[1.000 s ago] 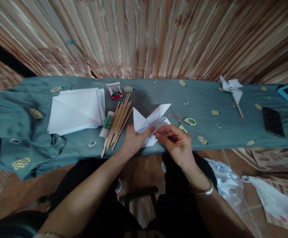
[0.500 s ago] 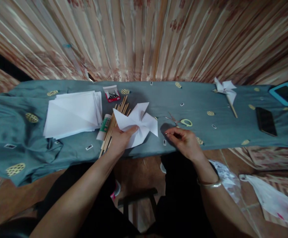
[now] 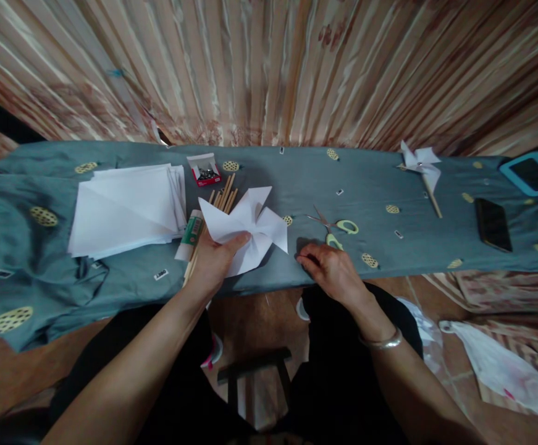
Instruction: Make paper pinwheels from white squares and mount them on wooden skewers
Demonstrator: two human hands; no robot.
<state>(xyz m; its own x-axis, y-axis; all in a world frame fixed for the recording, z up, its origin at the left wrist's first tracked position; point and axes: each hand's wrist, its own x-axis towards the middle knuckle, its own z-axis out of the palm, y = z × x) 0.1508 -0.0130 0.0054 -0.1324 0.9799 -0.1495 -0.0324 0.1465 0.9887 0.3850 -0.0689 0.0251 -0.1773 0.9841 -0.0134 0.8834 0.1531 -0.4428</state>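
Observation:
My left hand (image 3: 213, 259) grips a white paper pinwheel (image 3: 263, 233) by its lower left, the thumb pressed near its centre. Its folded blades spread above the cloth. To the right of it, my right hand (image 3: 328, 267) hovers low over the table's front edge, thumb and fingertips pinched together. Whatever lies between those fingertips is too small to make out. Just beyond that hand lie open scissors (image 3: 328, 225) with yellow-green handles. Wooden sticks (image 3: 225, 199) lie partly under the pinwheel, next to a green-and-white glue stick (image 3: 189, 235).
A stack of white paper (image 3: 127, 210) lies at left. Behind the sticks stands an open red-and-white box (image 3: 204, 170) of small metal pieces. On the right are another pinwheel on a stick (image 3: 428, 179), a dark phone (image 3: 493, 224) and a blue-framed device (image 3: 532, 173). A curtain (image 3: 269, 74) hangs behind.
The view has shifted slightly, so things sit a little further left. My right hand has moved slightly nearer the front edge, uncovering more of the scissors. A shiny speck at its fingertips no longer shows.

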